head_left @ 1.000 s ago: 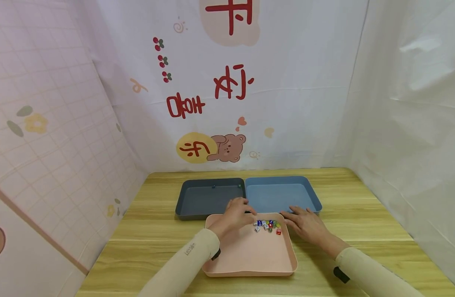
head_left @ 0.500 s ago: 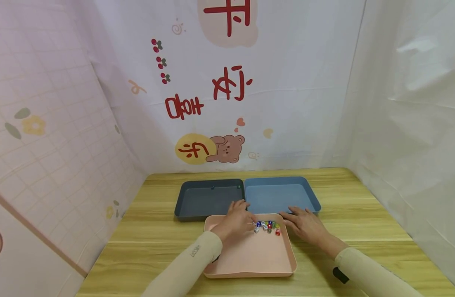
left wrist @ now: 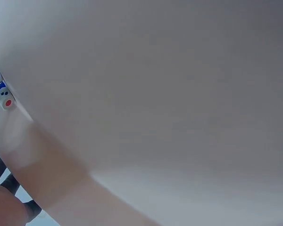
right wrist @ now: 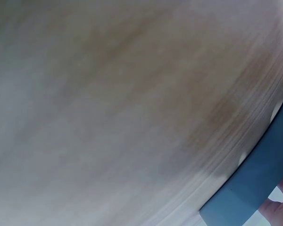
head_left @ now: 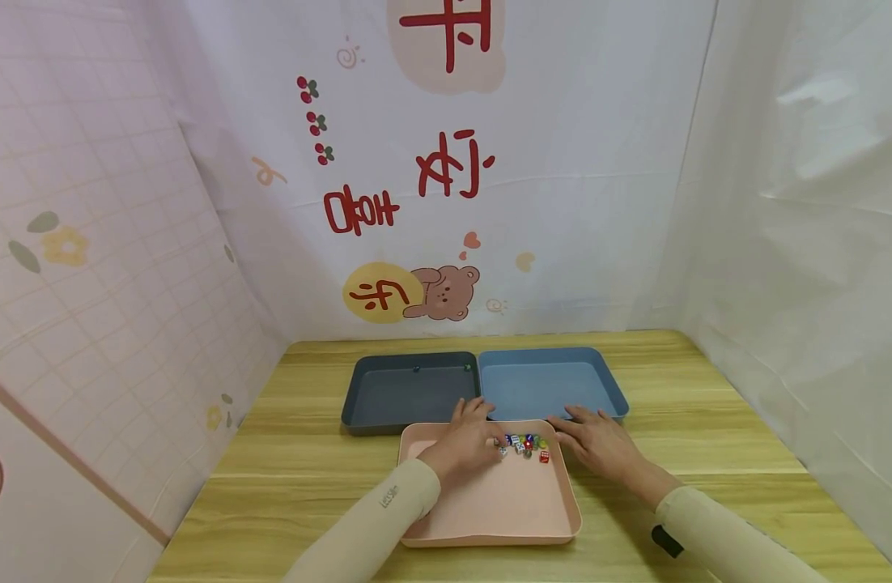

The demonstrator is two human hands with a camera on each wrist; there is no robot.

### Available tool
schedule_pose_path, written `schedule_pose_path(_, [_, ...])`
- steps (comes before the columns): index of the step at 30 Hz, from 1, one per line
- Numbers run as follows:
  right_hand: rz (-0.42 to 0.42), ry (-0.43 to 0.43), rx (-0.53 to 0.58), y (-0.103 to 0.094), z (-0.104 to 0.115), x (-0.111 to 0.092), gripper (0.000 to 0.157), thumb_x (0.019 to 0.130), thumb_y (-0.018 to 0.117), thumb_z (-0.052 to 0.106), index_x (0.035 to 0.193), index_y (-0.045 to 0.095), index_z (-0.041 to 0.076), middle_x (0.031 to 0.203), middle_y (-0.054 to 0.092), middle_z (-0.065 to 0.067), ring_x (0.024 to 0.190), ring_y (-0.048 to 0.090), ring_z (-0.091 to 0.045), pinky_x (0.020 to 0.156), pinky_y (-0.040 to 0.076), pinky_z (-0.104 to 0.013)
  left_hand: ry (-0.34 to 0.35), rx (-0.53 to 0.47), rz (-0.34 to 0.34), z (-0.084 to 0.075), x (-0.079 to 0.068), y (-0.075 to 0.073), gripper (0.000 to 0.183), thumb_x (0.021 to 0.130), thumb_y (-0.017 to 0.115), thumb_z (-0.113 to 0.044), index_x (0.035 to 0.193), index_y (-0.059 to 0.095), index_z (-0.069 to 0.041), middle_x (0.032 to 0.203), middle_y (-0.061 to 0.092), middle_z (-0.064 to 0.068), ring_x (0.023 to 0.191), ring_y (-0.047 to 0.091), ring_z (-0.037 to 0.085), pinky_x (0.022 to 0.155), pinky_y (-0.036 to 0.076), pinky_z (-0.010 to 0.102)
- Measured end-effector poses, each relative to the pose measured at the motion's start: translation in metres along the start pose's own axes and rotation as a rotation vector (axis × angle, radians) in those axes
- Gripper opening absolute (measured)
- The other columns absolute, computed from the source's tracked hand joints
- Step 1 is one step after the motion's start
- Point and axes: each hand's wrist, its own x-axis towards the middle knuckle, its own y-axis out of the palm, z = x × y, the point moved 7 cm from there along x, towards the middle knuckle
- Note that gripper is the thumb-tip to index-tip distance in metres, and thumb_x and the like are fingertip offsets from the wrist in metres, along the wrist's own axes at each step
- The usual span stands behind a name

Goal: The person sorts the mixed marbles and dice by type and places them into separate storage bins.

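My left hand (head_left: 471, 445) bends down over the far left part of the pink tray (head_left: 500, 506). Its thumb and lower fingers reach the left end of a small cluster of coloured dice (head_left: 520, 446) and glass marbles (head_left: 543, 444); whether they pinch one I cannot tell. The other fingers extend over the tray's far rim. At the edge of the left wrist view show white and blue dice (left wrist: 2, 94). My right hand (head_left: 599, 437) lies with spread, fairly straight fingers at the pink tray's far right corner, fingertips at the light blue tray's near rim. A red die (head_left: 544, 457) sits apart.
Behind the pink tray, a dark slate tray (head_left: 409, 405) and a light blue tray (head_left: 548, 380) stand side by side. Two small marbles (head_left: 468, 368) lie at the dark tray's far side. The wooden table (head_left: 672, 389) meets a printed white curtain at the back.
My left hand has shifted right and down toward the cluster, now covering part of its left end. My right hand stays where it was, and the trays have not moved.
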Motion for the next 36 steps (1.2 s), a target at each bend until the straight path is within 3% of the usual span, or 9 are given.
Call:
schedule_pose_path(16, [0.008,0.013,-0.013,0.0020,-0.0016,-0.0002,0.038,0.100,0.059,0.033,0.135,0.064,0.019,0.137,0.057,-0.021,0.125,0.054,-0.038,0.098,0.040,-0.068,0.024,0.009,-0.011,0.0007,-0.0013,0.0001,0.009,0.088,0.077,-0.034,0.096,0.077,-0.030,0.149,0.045,0.012,0.145,0.026,0.034,0.116,0.013,0.062])
schedule_pose_path(27, [-0.001,-0.003,-0.008,0.0009,0.0000,-0.0008,0.038,0.100,0.059,0.032,0.135,0.064,0.018,0.136,0.057,-0.021,0.124,0.055,-0.039,0.097,0.040,-0.069,0.002,0.027,0.005,0.0017,0.0003,0.0008,0.011,0.086,0.077,-0.040,0.095,0.076,-0.033,0.147,0.046,0.008,0.144,0.027,0.031,0.117,0.012,0.060])
schedule_pose_path(36, [-0.008,-0.011,-0.005,-0.0003,0.0015,-0.0005,0.038,0.100,0.059,0.031,0.135,0.065,0.017,0.135,0.058,-0.021,0.124,0.055,-0.039,0.097,0.040,-0.069,0.017,-0.029,-0.011,-0.0014,0.0023,-0.0077,0.008,0.088,0.077,-0.036,0.093,0.077,-0.029,0.143,0.050,0.009,0.142,0.030,0.030,0.116,0.012,0.062])
